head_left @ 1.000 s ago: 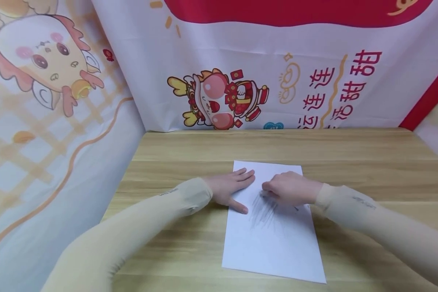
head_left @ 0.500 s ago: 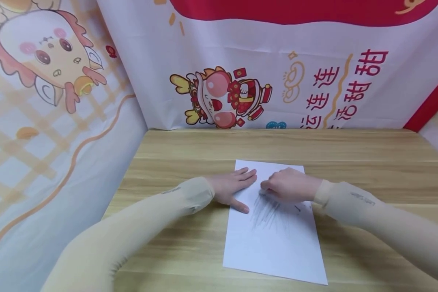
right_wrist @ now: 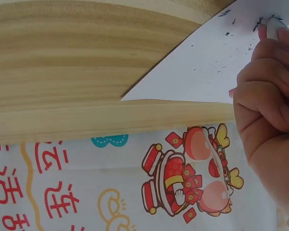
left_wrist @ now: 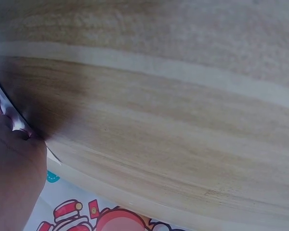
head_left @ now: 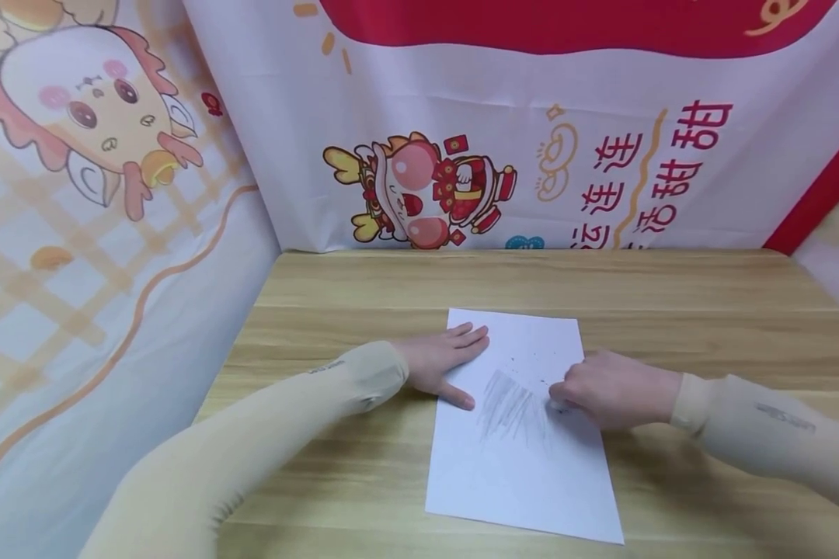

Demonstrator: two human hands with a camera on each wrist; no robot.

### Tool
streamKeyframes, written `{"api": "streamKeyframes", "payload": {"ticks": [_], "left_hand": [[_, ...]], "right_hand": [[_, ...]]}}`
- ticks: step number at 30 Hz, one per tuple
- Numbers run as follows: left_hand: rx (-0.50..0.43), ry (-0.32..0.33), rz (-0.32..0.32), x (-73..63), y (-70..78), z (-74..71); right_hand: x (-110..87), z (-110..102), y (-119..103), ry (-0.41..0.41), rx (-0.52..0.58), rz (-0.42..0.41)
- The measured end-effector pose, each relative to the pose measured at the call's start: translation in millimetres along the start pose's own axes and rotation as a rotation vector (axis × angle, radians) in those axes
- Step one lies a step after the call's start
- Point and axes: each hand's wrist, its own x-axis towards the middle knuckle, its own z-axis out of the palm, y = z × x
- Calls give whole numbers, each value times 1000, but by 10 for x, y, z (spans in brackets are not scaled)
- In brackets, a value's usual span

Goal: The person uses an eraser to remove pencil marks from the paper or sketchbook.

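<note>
A white sheet of paper (head_left: pixel 520 489) lies on the table, with a patch of grey pencil strokes (head_left: pixel 510 407) near its middle. My left hand (head_left: pixel 443 359) rests flat on the sheet's left edge, fingers and thumb spread. At the right edge, my right hand (head_left: pixel 611 388) pinches a small white eraser (right_wrist: pixel 274 26) against the paper, its other fingers curled in. Most of the eraser is hidden by the fingers. Dark eraser crumbs (right_wrist: pixel 227 33) are scattered on the paper around it. In the left wrist view, only part of the left hand (left_wrist: pixel 12 168) shows at the edge.
The wooden table (head_left: pixel 349 279) extends around the paper on all sides. A printed white cloth (head_left: pixel 266 101) with cartoon figures and red lettering hangs behind the far table edge. Another patterned cloth (head_left: pixel 203 287) hangs along the left side.
My right hand has moved right and slightly toward me with the eraser, off the top of the strokes, uncovering crumbs and a paler upper end of the patch. My left hand stays put.
</note>
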Motion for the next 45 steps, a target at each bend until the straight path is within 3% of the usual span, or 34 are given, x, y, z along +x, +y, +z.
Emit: {"api": "streamKeyframes", "payload": {"ticks": [5, 11, 16, 22, 26, 34, 45], "left_hand": [[-12, -12, -3, -42, 10, -5], [-22, 15, 21, -55, -7, -3], [-11, 27, 46, -19, -24, -5], [-16, 18, 36, -11, -28, -34], [-10, 8, 26, -9, -36, -24], [-16, 16, 22, -17, -17, -14], [-21, -6, -4, -3, 8, -8]], "right_hand": [[97, -8, 11, -6, 60, 52], [449, -32, 94, 89, 136, 131], [698, -23, 175, 90, 118, 122], [790, -35, 169, 47, 39, 69], [725, -55, 104, 7, 12, 72], [390, -34, -24, 15, -93, 37], [13, 25, -51, 1, -19, 51]]}}
